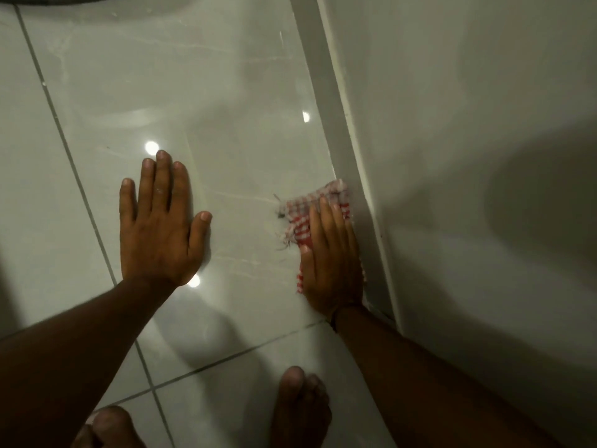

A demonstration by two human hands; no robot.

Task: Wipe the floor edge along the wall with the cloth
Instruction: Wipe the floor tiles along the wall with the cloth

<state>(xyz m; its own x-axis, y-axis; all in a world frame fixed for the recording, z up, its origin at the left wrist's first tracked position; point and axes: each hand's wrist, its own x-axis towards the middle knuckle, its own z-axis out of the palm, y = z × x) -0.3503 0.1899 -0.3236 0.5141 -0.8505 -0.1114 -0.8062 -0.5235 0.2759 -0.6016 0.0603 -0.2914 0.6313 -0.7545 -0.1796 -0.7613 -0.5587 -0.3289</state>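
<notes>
A red-and-white checked cloth (302, 210) lies on the glossy pale floor tile (226, 108), pressed up against the white skirting (342, 140) at the foot of the wall (452, 92). My right hand (332, 260) lies flat on top of the cloth, fingers pointing along the wall, pressing it down. The cloth's frayed corner sticks out past the fingertips and to the left. My left hand (158, 221) rests palm down on the bare tile, fingers spread, well left of the cloth and holding nothing.
My two bare feet (300, 412) stand on the tiles at the bottom edge. Dark grout lines (64, 143) cross the floor. A dark curved object (48, 0) shows at the top left corner. Ceiling lights reflect in the tile.
</notes>
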